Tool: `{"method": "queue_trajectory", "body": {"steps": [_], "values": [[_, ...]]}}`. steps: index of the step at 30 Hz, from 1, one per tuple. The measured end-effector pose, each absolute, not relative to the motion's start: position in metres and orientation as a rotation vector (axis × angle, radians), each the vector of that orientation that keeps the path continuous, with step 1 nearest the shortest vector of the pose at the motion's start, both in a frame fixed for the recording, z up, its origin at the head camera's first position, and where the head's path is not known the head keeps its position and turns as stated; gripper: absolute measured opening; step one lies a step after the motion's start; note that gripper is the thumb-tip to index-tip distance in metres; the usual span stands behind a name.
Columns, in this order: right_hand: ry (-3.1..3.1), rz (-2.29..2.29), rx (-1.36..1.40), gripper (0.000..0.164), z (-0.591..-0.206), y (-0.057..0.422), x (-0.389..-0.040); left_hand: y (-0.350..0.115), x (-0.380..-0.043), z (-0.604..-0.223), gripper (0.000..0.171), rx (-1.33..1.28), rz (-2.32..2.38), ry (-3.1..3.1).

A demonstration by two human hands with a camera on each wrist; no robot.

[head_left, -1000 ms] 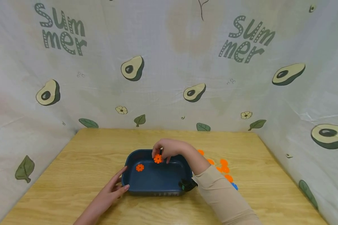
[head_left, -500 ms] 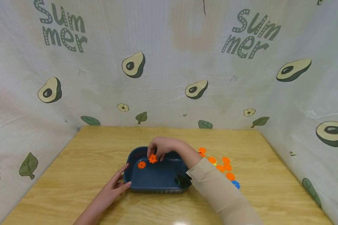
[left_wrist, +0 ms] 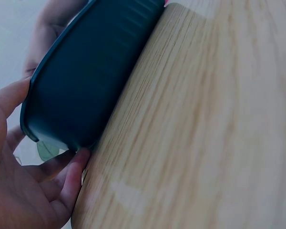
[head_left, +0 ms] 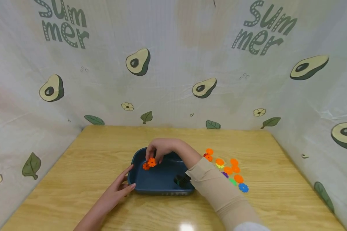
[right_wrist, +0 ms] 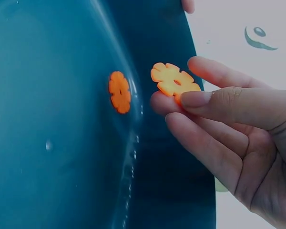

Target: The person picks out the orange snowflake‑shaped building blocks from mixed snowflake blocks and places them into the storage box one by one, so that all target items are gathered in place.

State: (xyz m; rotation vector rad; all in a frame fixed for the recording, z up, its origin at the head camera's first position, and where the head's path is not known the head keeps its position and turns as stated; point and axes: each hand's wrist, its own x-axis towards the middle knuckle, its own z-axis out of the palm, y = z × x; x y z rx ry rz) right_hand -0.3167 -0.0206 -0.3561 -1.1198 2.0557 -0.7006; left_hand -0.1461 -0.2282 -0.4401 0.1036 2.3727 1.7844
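An orange flower-shaped plastic disc [right_wrist: 169, 78] is pinched between the thumb and fingers of my right hand [head_left: 162, 148], above the left part of a dark blue plastic basin [head_left: 164, 189]. A second orange disc [right_wrist: 119, 92] lies on the basin floor near its wall; in the head view it sits just left of the held one. My left hand [head_left: 118, 189] rests against the basin's left end with spread fingers. In the left wrist view, fingertips [left_wrist: 20, 90] of that hand touch the rim and others lie low by the basin's outer wall [left_wrist: 81, 86].
Several flower discs lie on the wooden table [head_left: 277, 192] right of the basin, mostly orange, with a blue disc [head_left: 243, 187] and a green disc [head_left: 233, 182] among them. Printed cloth [head_left: 173, 64] hangs behind and at both sides. A black wrist device [head_left: 181, 180] shows below my right forearm.
My right hand has moved left inside the basin with the orange disc, closer to the disc lying there. My left hand stays at the basin's left end. More discs show beside the right sleeve.
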Motion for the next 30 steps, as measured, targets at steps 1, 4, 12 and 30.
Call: {"method": "queue_trajectory", "body": {"steps": [1,4,12,30], "values": [[2.044,-0.700,-1.119,0.031,-0.357,-0.022,-0.317,-0.229,-0.147,-0.440,0.068,0.115,1.782,2.372],[2.012,-0.711,-1.118,0.033,-0.359,-0.026,-0.319,-0.229,-0.147,-0.440,0.068,0.130,1.788,2.372],[1.959,-0.759,-1.085,0.032,-0.368,-0.035,-0.319,-0.228,-0.148,-0.439,0.070,0.125,1.778,2.362],[1.894,-0.816,-1.099,0.028,-0.390,-0.045,-0.319,-0.230,-0.148,-0.441,0.070,0.137,1.773,2.363]]}}
